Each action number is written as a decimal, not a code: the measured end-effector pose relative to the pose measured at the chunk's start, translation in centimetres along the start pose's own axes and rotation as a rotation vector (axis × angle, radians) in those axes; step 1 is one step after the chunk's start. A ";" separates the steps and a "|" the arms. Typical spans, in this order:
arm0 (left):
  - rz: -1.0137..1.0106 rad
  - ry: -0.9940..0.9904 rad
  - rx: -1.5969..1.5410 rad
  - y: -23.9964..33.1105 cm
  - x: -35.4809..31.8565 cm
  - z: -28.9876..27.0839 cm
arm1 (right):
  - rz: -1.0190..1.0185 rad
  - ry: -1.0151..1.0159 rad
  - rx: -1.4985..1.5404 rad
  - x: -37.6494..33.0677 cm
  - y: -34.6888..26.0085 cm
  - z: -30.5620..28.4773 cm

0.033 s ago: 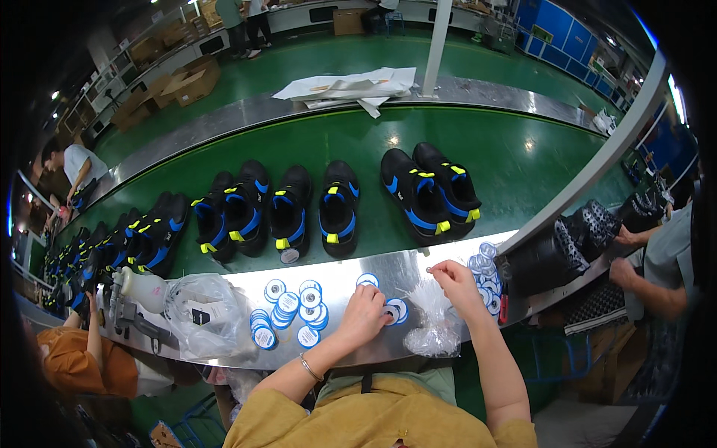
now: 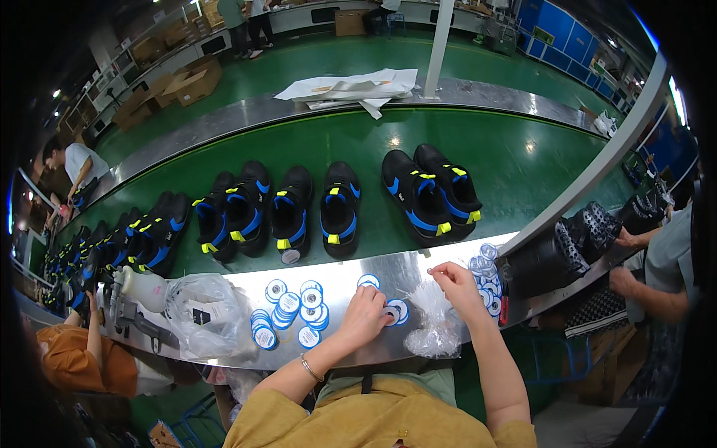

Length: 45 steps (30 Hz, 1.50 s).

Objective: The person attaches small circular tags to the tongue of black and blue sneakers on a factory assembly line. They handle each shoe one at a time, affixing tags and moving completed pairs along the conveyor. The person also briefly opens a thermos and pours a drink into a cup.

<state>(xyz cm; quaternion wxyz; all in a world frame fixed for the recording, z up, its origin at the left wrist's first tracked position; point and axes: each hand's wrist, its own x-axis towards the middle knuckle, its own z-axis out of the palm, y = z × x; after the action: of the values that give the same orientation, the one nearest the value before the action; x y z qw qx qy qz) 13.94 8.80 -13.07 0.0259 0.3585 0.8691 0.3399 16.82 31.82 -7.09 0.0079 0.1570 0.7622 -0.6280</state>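
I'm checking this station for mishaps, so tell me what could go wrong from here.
1. The bundle of clear plastic strands lies by the near edge of the steel bench, close to the right hand; a brush of the arm might knock it off.
2. The round blue-and-white tags are in loose, overlapping piles left of the left hand; a bump could spread or mix them.

PLACE: shoe-factory production line | CENTRE: long green conveyor belt point(image 2: 523, 172) bearing black-and-blue shoes point(image 2: 340, 205) with yellow tabs | 7 O'CLOCK: round blue-and-white discs point(image 2: 288, 302) on shiny metal ledge point(image 2: 337, 286) | 3 O'CLOCK: pale-shirted worker point(image 2: 670, 250) | 8 O'CLOCK: orange-shirted worker point(image 2: 86, 360) | 10 O'CLOCK: open brown cardboard cartons point(image 2: 196, 82)
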 end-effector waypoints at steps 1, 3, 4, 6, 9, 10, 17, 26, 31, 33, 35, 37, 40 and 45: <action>-0.028 0.009 -0.030 0.2 0.1 -0.3 | 0.017 -0.014 0.006 -0.3 -0.4 0.0; -0.183 -0.071 -0.207 0.2 0.1 -0.4 | 0.010 -0.027 -0.030 -0.6 -0.2 0.2; -0.260 -0.112 -0.294 0.3 0.1 -0.4 | 0.006 -0.033 -0.047 -0.7 0.0 0.4; -0.268 -0.080 -0.386 0.3 0.2 -0.4 | 0.026 -0.010 -0.082 -1.0 0.1 0.7; -0.371 -0.052 -0.590 0.2 0.7 -0.2 | -0.031 0.015 -0.137 -1.4 0.6 1.5; -0.421 -0.046 -0.669 0.1 1.0 0.1 | -0.065 0.022 -0.155 -1.5 0.6 1.9; -0.482 0.126 -1.157 2.1 2.9 -0.2 | -0.292 0.050 -0.246 -2.7 -2.0 4.4; -0.388 0.271 -1.332 3.7 4.3 -0.2 | -0.317 0.076 -0.211 -3.1 -2.8 5.1; -0.384 0.279 -1.324 4.1 4.5 -0.6 | -0.334 0.139 -0.224 -2.7 -2.2 5.3; -0.405 0.301 -1.302 4.1 4.5 -0.7 | -0.370 0.190 -0.224 -2.7 -2.2 5.4; -0.411 0.315 -1.281 4.2 4.6 -0.6 | -0.388 0.190 -0.234 -2.4 -1.8 5.5; -0.401 0.317 -1.260 4.3 4.7 -0.2 | -0.396 0.206 -0.256 -2.1 -1.5 5.6; -0.380 0.314 -1.264 4.7 4.9 -0.2 | -0.386 0.240 -0.293 -1.7 -1.5 5.9; -0.338 0.365 -1.178 4.8 4.9 0.2 | -0.391 0.282 -0.318 -1.5 -1.6 6.2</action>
<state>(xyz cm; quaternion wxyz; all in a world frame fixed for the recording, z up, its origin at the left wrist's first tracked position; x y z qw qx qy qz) 13.24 14.46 -9.33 0.1237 0.0784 0.5714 0.8075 16.74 25.22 -6.56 -0.1947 0.0896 0.8604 -0.4623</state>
